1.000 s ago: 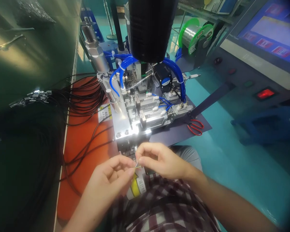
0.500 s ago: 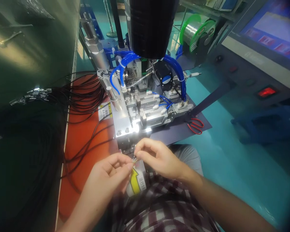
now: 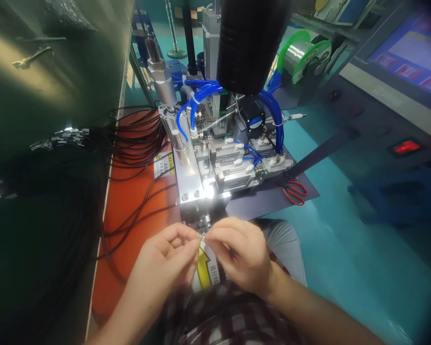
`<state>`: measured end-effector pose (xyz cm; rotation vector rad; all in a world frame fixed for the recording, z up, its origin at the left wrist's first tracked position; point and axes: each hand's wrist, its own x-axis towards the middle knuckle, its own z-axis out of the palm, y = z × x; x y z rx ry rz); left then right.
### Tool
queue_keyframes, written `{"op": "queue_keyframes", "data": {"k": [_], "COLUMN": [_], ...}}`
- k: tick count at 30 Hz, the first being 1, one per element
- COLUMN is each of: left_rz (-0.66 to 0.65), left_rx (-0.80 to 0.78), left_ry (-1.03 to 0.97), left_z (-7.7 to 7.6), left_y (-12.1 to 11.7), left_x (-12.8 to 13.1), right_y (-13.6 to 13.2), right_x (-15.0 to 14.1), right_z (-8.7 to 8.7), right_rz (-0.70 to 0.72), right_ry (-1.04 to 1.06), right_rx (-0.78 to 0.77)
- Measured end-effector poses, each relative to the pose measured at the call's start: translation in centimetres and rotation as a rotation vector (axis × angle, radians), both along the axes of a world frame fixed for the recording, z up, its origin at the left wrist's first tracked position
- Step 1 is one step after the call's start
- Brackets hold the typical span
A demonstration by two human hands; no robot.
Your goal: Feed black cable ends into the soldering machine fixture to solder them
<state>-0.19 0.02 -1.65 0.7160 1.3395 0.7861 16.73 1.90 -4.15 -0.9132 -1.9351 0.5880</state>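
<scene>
My left hand (image 3: 167,258) and my right hand (image 3: 237,254) meet just in front of the metal machine (image 3: 215,167). Both pinch the thin end of a wire (image 3: 202,235) between thumb and fingertips. The pinched piece is tiny and mostly hidden by my fingers. Below my hands sits a white label with a yellow arrow (image 3: 204,270). The machine's lit front block (image 3: 197,194) is a few centimetres beyond my fingertips.
A bundle of black cables (image 3: 129,143) with metal plugs (image 3: 66,136) lies on the orange mat (image 3: 125,211) at left. Red-handled scissors (image 3: 294,191) rest on a dark mat at right. Blue air hoses (image 3: 269,110), a green solder spool (image 3: 303,52) and a control panel with a red light (image 3: 404,147) stand behind.
My view has shifted, so the machine sits further right in the frame. My hands stay pinched together on the wire end, slightly lower and nearer my body than half a second ago.
</scene>
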Motion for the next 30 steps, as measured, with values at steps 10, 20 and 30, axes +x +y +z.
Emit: {"op": "queue_keyframes", "data": {"k": [10, 20, 30], "left_rz": [0.038, 0.036, 0.026], "left_rx": [0.007, 0.033, 0.062], "left_ry": [-0.023, -0.010, 0.010], "left_z": [-0.1, 0.0, -0.3], "left_y": [-0.2, -0.2, -0.5], "left_x": [-0.1, 0.1, 0.1], "right_y": [-0.3, -0.6, -0.3], "right_x": [-0.9, -1.3, -1.1], "right_z": [-0.7, 0.0, 1.1], "right_rz": [-0.100, -0.093, 0.001], "right_ry": [0.104, 0.344, 0.500], "right_rx": [0.033, -0.606, -1.061]}}
